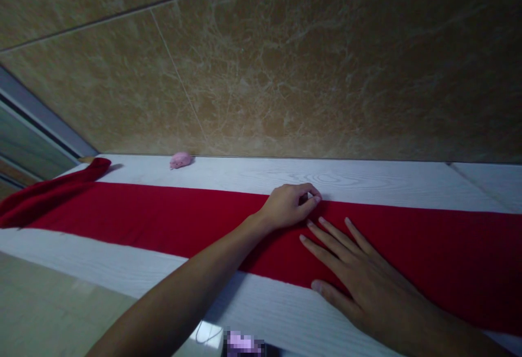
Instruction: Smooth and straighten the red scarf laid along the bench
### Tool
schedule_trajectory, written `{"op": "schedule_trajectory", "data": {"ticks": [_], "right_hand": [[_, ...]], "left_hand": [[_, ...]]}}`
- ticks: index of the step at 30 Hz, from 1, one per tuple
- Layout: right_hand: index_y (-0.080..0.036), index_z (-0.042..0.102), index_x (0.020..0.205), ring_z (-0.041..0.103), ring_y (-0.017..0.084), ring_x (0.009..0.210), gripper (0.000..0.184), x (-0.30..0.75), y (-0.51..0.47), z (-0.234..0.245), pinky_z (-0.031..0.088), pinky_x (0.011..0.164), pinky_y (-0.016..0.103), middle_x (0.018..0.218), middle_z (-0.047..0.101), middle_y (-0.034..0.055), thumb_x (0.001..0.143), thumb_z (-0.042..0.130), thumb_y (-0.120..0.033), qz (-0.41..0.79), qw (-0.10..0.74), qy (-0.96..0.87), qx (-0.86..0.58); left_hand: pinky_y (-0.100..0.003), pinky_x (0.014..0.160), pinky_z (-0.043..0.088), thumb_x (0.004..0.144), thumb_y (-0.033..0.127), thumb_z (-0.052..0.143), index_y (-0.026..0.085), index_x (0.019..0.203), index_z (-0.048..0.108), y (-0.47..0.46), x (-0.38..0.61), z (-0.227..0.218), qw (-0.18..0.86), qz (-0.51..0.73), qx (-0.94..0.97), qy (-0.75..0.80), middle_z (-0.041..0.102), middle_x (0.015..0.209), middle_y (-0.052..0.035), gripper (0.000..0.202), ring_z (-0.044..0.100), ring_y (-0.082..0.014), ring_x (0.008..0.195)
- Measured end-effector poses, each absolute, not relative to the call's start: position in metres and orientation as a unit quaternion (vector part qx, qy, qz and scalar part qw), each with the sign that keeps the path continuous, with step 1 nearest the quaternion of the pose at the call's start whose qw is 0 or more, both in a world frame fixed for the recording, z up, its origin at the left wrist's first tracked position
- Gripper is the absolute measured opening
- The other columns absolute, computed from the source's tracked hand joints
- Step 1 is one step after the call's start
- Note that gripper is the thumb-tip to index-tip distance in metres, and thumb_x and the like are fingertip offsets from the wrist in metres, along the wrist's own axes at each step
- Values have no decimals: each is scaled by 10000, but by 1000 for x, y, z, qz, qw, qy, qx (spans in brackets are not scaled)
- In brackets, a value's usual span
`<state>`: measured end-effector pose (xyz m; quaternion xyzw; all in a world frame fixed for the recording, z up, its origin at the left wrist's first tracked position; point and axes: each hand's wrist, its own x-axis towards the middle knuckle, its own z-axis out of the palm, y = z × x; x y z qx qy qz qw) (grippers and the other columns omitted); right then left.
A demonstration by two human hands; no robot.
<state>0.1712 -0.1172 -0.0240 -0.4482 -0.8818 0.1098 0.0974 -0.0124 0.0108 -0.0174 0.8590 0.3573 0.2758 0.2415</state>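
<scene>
A long strip of red cloth (175, 213) lies flat across the white wood-grain surface. My left hand (287, 204) is closed in a pinch at the strip's far edge, thumb and forefinger meeting there. Just nearer to me and to the right, my right hand (350, 270) rests palm down with its fingers spread over the cloth, the thumb close to the near edge. At the far left the cloth is bunched up into a loose fold.
Behind the white tabletop (367, 180) rises a brown marbled tile wall (285, 74). A small pink object (181, 160) sits by the wall. A metal-framed window or door (36, 112) stands at the left. Pale floor (53, 297) shows below the near edge.
</scene>
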Motion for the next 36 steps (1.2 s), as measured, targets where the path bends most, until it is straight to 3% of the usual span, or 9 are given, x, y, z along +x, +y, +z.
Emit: {"op": "schedule_trajectory", "data": {"ticks": [15,31,36], "right_hand": [[-298,361,1549,220,318,1513,641,180,-102,-16,122,1206,693,1619,297,33,1010,350,-643,104,88,-877,-461],[-246,366,1552,224,296,1517,615,205,-84,-19,127,1215,669,1624,303,76,1027,370,-567,88,101,-841,-523],[-260,408,1535,243,285,1514,592,212,-83,-26,133,1230,637,1615,341,70,1025,398,-561,90,116,-836,-528]], "left_hand": [[-243,679,440,962,338,507,208,1038,716,12,-15,-18,251,270,855,364,732,822,-4,258,632,-147,715],[-247,647,413,959,347,475,196,1098,701,13,-15,-20,240,272,854,374,715,799,-8,305,586,-148,680],[-249,692,450,958,350,476,195,1075,713,15,-15,-21,253,264,852,374,748,876,-24,307,628,-157,745]]}}
